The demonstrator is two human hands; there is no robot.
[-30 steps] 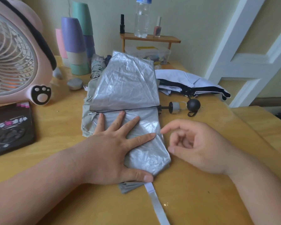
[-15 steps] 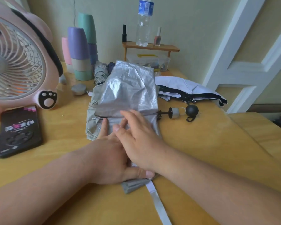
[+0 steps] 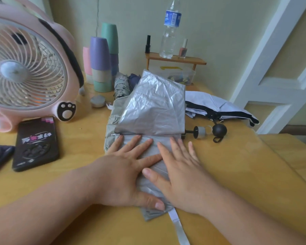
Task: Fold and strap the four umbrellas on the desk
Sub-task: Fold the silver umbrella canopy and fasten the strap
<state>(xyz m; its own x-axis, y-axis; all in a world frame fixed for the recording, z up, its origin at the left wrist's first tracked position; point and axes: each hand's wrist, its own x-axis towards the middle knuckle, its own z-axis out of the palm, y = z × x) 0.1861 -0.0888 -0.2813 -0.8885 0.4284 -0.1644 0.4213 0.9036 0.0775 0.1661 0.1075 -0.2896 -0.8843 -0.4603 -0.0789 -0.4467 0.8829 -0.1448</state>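
Observation:
A silver umbrella (image 3: 154, 110) lies flattened across the middle of the desk, its shaft crosswise and its black ball handle (image 3: 219, 130) to the right. My left hand (image 3: 125, 172) presses flat on the near canopy panel, fingers spread. Beside it my right hand (image 3: 180, 174) lies flat on the same panel, fingers straight and reaching the shaft. The umbrella's silver strap (image 3: 179, 230) trails toward me. A white and black umbrella (image 3: 219, 108) lies loose behind on the right. Two folded umbrellas, one grey patterned (image 3: 120, 87) and one dark blue (image 3: 133, 80), rest behind the silver one.
A pink fan (image 3: 28, 68) stands at the left with a black phone (image 3: 36, 142) in front of it. Stacked cups (image 3: 101, 62), a small wooden shelf (image 3: 175, 59) with a water bottle, and a clear box sit at the back. A second table joins at the right.
My right hand came in from the right, crossed over my left hand, and now lies flat beside it on the canopy. The left hand has stayed pressing the panel.

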